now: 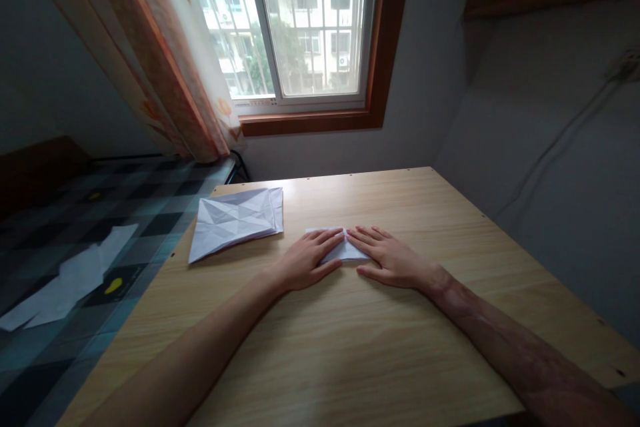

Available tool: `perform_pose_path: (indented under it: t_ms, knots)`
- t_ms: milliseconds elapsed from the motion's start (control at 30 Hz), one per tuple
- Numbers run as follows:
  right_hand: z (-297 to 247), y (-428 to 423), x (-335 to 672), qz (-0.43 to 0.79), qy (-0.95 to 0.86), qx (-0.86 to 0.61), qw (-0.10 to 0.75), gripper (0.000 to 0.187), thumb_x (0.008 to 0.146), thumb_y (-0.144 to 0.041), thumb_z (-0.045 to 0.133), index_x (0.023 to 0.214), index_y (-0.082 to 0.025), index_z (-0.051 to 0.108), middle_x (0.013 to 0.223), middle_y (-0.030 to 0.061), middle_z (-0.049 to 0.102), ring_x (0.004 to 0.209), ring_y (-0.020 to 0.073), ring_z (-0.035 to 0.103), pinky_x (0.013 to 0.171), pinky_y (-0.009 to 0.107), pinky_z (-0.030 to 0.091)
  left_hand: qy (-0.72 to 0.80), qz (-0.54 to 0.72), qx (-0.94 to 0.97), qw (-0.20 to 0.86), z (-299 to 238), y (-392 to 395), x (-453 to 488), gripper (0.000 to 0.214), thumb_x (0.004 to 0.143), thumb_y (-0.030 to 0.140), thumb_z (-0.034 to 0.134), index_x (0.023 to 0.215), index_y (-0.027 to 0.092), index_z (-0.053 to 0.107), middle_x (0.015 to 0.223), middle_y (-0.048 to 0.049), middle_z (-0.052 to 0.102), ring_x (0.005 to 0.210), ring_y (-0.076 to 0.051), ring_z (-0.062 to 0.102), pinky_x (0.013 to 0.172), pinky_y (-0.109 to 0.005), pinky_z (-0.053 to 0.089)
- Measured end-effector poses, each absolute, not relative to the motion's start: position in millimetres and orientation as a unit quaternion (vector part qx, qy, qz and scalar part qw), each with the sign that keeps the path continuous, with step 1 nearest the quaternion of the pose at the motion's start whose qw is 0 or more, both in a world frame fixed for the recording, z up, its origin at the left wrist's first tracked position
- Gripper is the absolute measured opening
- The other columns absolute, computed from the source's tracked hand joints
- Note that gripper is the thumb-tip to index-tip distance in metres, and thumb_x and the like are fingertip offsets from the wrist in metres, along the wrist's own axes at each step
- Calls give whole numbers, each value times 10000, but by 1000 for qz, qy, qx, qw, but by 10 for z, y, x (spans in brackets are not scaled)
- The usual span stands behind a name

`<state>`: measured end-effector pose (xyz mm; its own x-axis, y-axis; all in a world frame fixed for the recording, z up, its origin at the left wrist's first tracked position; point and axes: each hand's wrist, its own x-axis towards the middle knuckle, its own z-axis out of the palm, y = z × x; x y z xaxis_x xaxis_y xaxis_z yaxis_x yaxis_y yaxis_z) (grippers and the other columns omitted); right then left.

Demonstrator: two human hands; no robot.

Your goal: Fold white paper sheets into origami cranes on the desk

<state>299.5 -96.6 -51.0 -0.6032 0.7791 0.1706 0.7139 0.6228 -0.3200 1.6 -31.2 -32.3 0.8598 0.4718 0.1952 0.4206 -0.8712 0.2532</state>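
A small piece of folded white paper (pixel 348 252) lies flat on the wooden table (pixel 320 347). My left hand (pixel 311 258) rests palm down over its left part, fingers stretched out. Over the right part lies my right hand (pixel 389 257), also flat with its fingers extended. The fingertips of both hands nearly meet at the paper's middle. Much of the paper is hidden under the hands, so its full shape does not show.
Creased white sheets (pixel 237 217) lie stacked at the table's far left. Beside the table, a checkered bed (pixel 165 193) holds loose white paper strips (pixel 83 280). A curtain (pixel 165 53) hangs by the window (pixel 320 33). A cable (pixel 560 137) runs down the right wall.
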Motion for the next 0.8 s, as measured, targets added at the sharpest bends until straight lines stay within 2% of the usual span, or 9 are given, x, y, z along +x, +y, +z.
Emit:
perform_pose_path:
  t_ms: [133, 267, 467, 633, 800]
  knots:
    - [-516, -1003, 2948, 112, -887, -425, 141, 871, 1087, -661, 530, 1784, -291, 164, 1829, 70, 228, 1705, 306, 226, 1395, 534, 202, 216, 120, 964, 99, -302, -313, 16, 652, 1112, 552, 521, 1713, 325, 405, 1731, -83, 473, 1570, -338, 480, 1294, -563, 412]
    - [-503, -1024, 2864, 115, -883, -434, 137, 882, 1093, -703, 464, 1785, -234, 181, 1835, 97, 206, 1705, 306, 228, 1399, 512, 196, 206, 126, 966, 94, -287, -332, 19, 632, 1090, 562, 568, 1657, 293, 502, 1715, -109, 492, 1575, -346, 479, 1293, -566, 425]
    - [-504, -932, 2781, 120, -873, -455, 131, 832, 1122, -689, 386, 1783, -222, 196, 1832, 109, 220, 1706, 301, 225, 1392, 524, 212, 192, 144, 967, 85, -301, -344, 27, 546, 1082, 544, 592, 1555, 273, 622, 1683, -124, 532, 1552, -346, 517, 1283, -551, 448]
    - [-573, -886, 2775, 104, -870, -453, 162, 789, 1130, -646, 420, 1778, -239, 230, 1819, 124, 268, 1696, 307, 259, 1384, 531, 241, 202, 140, 966, 72, -274, -377, 38, 488, 1091, 542, 575, 1492, 283, 678, 1648, -129, 572, 1508, -347, 571, 1269, -569, 454]
    - [-597, -1012, 2890, 101, -873, -444, 175, 812, 1115, -625, 500, 1782, -262, 212, 1813, 122, 283, 1681, 317, 300, 1377, 536, 258, 217, 137, 966, 42, -249, -405, 59, 473, 1092, 556, 565, 1476, 307, 685, 1603, -108, 620, 1484, -340, 583, 1291, -592, 396]
